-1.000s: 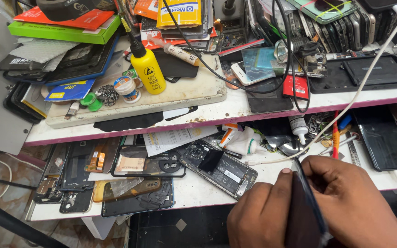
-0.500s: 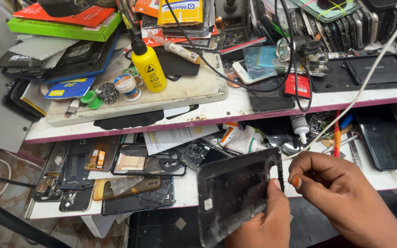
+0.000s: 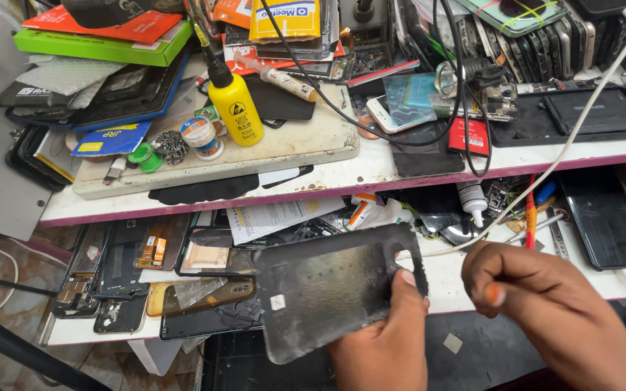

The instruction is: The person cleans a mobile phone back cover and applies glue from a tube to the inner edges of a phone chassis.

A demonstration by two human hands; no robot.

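Observation:
My left hand [image 3: 382,344] grips a dark, scuffed phone back cover [image 3: 327,289] by its right edge, with the thumb on the inner face. The cover is tilted above the lower shelf [image 3: 443,279], its camera cutout at the upper right. Just right of the cover, my right hand [image 3: 545,311] has its fingers curled shut. Nothing shows between them, and it stays apart from the cover.
Opened phones and frames [image 3: 117,268] lie on the lower shelf at left, and a black phone [image 3: 606,221] lies at right. A yellow squeeze bottle [image 3: 235,108] stands on a white board [image 3: 284,145] on the cluttered upper shelf. A white cable [image 3: 566,137] crosses diagonally. A small white bottle [image 3: 472,199] stands beneath.
The back cover has come up into view in my left hand and turned flatter toward the camera. My right hand has drawn away to the right from the cover's edge.

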